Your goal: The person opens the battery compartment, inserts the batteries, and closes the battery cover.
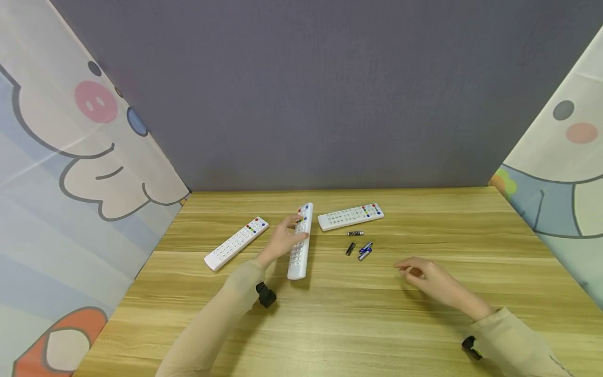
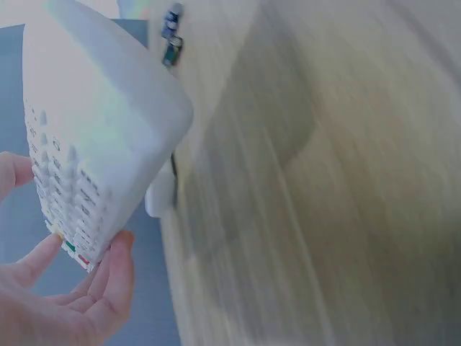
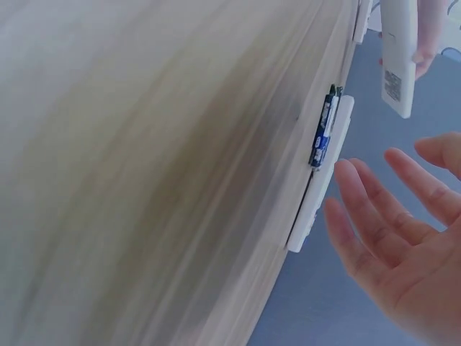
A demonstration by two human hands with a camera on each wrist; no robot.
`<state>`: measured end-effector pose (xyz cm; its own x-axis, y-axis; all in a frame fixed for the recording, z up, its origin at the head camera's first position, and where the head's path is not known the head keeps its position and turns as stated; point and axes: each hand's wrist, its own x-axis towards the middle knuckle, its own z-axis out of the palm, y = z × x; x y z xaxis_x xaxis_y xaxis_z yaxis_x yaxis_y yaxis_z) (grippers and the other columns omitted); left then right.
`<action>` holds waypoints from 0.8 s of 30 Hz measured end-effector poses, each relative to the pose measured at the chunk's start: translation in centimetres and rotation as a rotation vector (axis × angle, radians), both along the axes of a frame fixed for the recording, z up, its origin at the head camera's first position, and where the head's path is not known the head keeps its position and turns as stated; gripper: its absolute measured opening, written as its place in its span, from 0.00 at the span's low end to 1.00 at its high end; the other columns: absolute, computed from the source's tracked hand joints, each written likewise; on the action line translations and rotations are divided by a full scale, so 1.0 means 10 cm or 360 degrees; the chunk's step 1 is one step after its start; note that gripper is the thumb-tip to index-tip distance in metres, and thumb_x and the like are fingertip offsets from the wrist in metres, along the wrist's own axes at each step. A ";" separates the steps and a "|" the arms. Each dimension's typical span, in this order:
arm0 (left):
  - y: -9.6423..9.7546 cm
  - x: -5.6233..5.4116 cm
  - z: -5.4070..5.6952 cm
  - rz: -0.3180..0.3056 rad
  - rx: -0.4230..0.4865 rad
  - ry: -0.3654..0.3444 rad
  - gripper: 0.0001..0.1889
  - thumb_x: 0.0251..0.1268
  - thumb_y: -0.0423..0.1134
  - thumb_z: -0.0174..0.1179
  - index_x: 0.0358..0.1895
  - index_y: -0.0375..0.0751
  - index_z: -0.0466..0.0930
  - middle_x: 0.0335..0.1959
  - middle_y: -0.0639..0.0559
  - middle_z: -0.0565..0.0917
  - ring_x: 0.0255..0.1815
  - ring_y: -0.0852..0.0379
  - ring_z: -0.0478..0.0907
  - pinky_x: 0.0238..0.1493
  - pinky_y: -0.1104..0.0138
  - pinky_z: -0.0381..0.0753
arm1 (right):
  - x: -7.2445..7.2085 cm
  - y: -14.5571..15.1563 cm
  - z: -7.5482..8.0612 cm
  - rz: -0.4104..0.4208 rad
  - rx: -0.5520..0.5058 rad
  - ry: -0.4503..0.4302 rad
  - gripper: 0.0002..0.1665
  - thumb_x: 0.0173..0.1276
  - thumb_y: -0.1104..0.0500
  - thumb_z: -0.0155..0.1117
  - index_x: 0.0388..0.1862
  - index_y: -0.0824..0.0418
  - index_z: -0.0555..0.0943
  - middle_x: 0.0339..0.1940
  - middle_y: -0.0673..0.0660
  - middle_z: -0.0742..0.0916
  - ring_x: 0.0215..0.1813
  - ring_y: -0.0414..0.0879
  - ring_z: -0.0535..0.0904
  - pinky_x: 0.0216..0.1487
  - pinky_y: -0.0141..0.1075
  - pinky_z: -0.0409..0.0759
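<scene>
My left hand (image 1: 285, 240) grips a white remote control (image 1: 299, 256) by its sides, thumb on the near edge and fingers on the other. The left wrist view shows this remote (image 2: 108, 94) tilted and raised off the table, with its number keys in sight. My right hand (image 1: 431, 280) hovers above the table on the right, holding nothing, fingers loosely bent. Between the hands lie two blue batteries (image 1: 365, 254) close together and two black batteries, one of them (image 1: 350, 248) nearer the left hand. In the right wrist view the right hand (image 3: 403, 245) has its fingers spread.
A second white remote (image 1: 350, 217) lies behind the batteries, and a third (image 1: 236, 243) lies slanted left of the left hand. The wooden table (image 1: 358, 324) meets a grey panel (image 1: 330, 104) at the back. Cartoon-printed sheets (image 1: 61, 173) flank both sides.
</scene>
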<state>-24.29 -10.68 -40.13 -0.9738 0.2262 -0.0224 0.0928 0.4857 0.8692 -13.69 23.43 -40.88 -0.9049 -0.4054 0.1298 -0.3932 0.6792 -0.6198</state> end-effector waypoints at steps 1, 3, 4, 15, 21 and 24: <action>0.00 0.02 0.01 -0.0002 0.0034 -0.0001 0.29 0.52 0.39 0.61 0.59 0.44 0.64 0.50 0.36 0.70 0.40 0.47 0.74 0.32 0.64 0.81 | 0.00 -0.01 0.01 0.0006 0.0001 -0.0006 0.14 0.63 0.64 0.55 0.46 0.66 0.76 0.40 0.58 0.82 0.34 0.37 0.76 0.32 0.29 0.78; 0.01 0.05 0.04 -0.0003 0.0084 0.0002 0.29 0.52 0.40 0.61 0.59 0.44 0.64 0.51 0.37 0.70 0.38 0.48 0.74 0.32 0.64 0.81 | 0.01 -0.03 0.02 0.0022 0.0005 -0.0016 0.14 0.63 0.63 0.55 0.47 0.66 0.76 0.41 0.58 0.82 0.34 0.38 0.76 0.33 0.29 0.78; 0.01 0.06 0.05 -0.0004 0.0110 -0.0005 0.29 0.51 0.40 0.61 0.59 0.45 0.64 0.51 0.37 0.70 0.37 0.48 0.75 0.32 0.64 0.81 | 0.02 -0.04 0.03 0.0030 0.0008 -0.0019 0.14 0.63 0.62 0.55 0.47 0.66 0.76 0.41 0.58 0.82 0.35 0.38 0.76 0.33 0.29 0.78; 0.08 0.29 0.26 -0.0043 0.0408 -0.0083 0.29 0.50 0.33 0.62 0.59 0.44 0.64 0.53 0.35 0.69 0.33 0.51 0.75 0.32 0.63 0.82 | 0.07 -0.21 0.08 0.0098 -0.0014 0.0105 0.12 0.62 0.63 0.56 0.44 0.66 0.78 0.40 0.56 0.82 0.34 0.34 0.74 0.33 0.29 0.78; 0.15 0.52 0.51 -0.0096 0.0491 -0.0089 0.29 0.51 0.30 0.59 0.59 0.38 0.62 0.53 0.32 0.68 0.34 0.53 0.75 0.33 0.63 0.81 | 0.10 -0.33 0.12 0.0114 -0.0032 0.0127 0.12 0.62 0.61 0.56 0.43 0.64 0.78 0.40 0.55 0.82 0.35 0.35 0.75 0.35 0.30 0.79; 0.17 0.58 0.55 -0.0101 0.0525 -0.0079 0.29 0.52 0.29 0.59 0.59 0.38 0.61 0.53 0.33 0.69 0.33 0.55 0.75 0.32 0.64 0.81 | 0.12 -0.39 0.13 0.0138 -0.0061 0.0133 0.12 0.63 0.60 0.56 0.43 0.63 0.78 0.41 0.54 0.82 0.36 0.36 0.75 0.36 0.32 0.79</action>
<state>-18.48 -8.97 -34.63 -0.9571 0.2895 0.0151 0.0676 0.1720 0.9828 -12.53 19.51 -39.57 -0.8521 -0.4747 0.2204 -0.5007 0.6167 -0.6074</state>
